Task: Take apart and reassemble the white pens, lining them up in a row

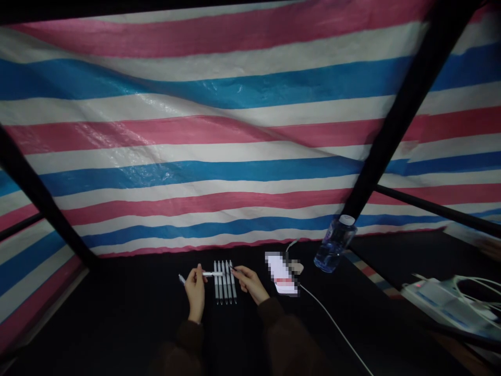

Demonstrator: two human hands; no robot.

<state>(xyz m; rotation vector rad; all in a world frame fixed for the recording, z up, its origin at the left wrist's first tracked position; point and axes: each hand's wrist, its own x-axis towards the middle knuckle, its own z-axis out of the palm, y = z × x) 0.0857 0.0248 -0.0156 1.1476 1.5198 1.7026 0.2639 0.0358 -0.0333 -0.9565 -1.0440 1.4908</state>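
Several white pens with grey grips [221, 289] lie side by side in a row on the black table. My left hand [195, 290] is closed at the left of the row. Thumb and fingers there pinch a white pen barrel [212, 274], held level and pointing right across the row. Another white pen [181, 279] shows partly behind my left hand, its rest hidden. To the right of the row, my right hand [250, 282] pinches a thin dark piece [231, 267], too small to name, near the upper ends of the pens.
Right of my hands lies a lit phone [282, 277] with a white cable [329, 316] running toward the front. A clear bottle [334, 245] with a white cap stands behind it. Black frame posts [385, 130] and a striped sheet [219, 172] enclose the table.
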